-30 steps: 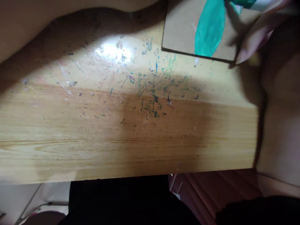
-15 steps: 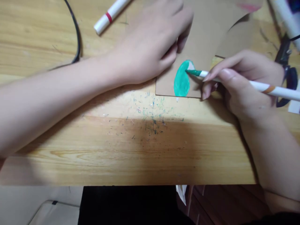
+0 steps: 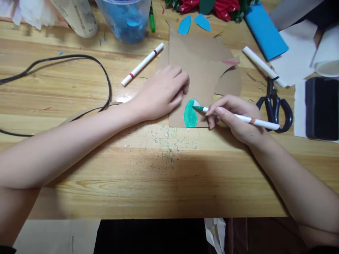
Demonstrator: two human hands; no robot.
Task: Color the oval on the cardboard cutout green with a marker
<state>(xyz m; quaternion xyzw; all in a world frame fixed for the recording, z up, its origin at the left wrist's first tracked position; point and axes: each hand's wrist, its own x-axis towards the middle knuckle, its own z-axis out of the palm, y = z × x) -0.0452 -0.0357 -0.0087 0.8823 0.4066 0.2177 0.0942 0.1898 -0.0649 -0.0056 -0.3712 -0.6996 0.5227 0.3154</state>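
Note:
A brown cardboard sheet (image 3: 196,67) lies flat on the wooden table. Near its front edge is a green oval (image 3: 190,114), with a pale patch at its upper right. My right hand (image 3: 233,116) holds a white marker (image 3: 261,122) with an orange band, its green tip touching the oval. My left hand (image 3: 166,90) rests on the left part of the cardboard, fingers curled under; whether anything is beneath them is hidden.
A white pen (image 3: 143,64) and a black cable (image 3: 108,83) lie left. Scissors (image 3: 274,102), a black box (image 3: 321,108) and a blue block (image 3: 266,31) are right. A tub (image 3: 127,21) stands behind, near blue cut pieces (image 3: 184,24).
The view has pulled back and shows more of the table. The marker tip remains on the oval, and my left hand still rests on the cardboard.

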